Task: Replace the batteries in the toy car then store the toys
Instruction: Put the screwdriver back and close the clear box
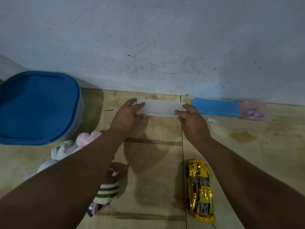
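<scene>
A shiny gold toy car [200, 190] lies on the tiled floor at the lower right, apart from both hands. Close to the wall, a long translucent white box [160, 108] is held at its two ends. My left hand [127, 114] grips its left end with fingers over the top and thumb below. My right hand [191, 119] grips its right end the same way. Plush toys lie at the lower left: a pink and white one [79, 142] and a brown doll in a striped top [109, 187], partly hidden by my left forearm.
A large tub with a blue lid [38, 106] stands at the left by the wall. A blue and pink long case [217, 107] lies against the wall to the right of the white box. The grey wall [148, 47] closes off the far side.
</scene>
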